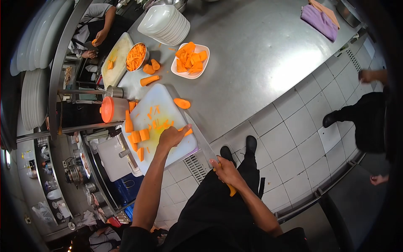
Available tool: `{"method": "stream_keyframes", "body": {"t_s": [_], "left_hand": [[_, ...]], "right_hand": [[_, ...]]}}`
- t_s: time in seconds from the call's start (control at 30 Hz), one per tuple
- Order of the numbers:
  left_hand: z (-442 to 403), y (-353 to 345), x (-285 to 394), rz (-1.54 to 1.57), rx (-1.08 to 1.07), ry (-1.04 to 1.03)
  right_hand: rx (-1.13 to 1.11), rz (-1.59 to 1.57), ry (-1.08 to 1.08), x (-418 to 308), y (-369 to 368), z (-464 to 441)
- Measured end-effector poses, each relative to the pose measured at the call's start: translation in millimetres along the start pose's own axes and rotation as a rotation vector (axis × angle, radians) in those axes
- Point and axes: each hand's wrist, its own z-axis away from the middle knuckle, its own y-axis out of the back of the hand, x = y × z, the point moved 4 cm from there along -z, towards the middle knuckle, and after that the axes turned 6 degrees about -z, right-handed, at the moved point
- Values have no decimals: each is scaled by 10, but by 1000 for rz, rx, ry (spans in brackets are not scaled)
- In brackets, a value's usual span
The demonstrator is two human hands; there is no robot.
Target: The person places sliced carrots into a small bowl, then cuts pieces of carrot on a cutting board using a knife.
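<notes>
My right hand (228, 173) is wrapped round the yellow handle of a kitchen knife (202, 140). Its long blade points up and left, past the edge of a white cutting board (168, 101). Over the board, my left hand (171, 137) has its fingers on a carrot piece (188, 132) beside the blade; the fingers partly cover it. Carrot chunks (144, 134) and a longer carrot piece (128, 122) lie along the board's left side. Small carrot slivers (158, 124) are scattered in the middle, over a yellowish stain. Another carrot piece (182, 103) rests at the board's right edge.
Beyond the board stand a white bowl (204, 74) of carrot chunks, a metal bowl (145, 55) of shredded carrot and stacked white dishes (166, 25). An orange-lidded container (108, 110) is at left. A co-worker's hand (100, 38) holds something orange. Another person stands at right.
</notes>
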Motion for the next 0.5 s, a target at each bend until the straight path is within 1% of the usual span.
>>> {"method": "stream_keyframes", "body": {"t_s": [0.1,0.17,0.23,0.27,0.33,0.4,0.5], "left_hand": [[-22,-4,-12,33,7,8],[-30,5,-14,13,-30,24],[-29,25,-22,10,-40,14],[-29,17,-18,7,-52,3],[-27,14,-13,18,-48,-13],[-23,21,-20,32,-42,-24],[-3,32,12,37,-107,7]], "right_hand": [[-7,-21,-26,-24,3,37],[-14,-33,-50,14,-4,42],[29,2,85,24,-3,28],[30,3,83,22,7,33],[-26,-34,7,28,3,34],[-37,-53,0,43,-18,18],[-48,-76,-16,66,-28,-36]]}}
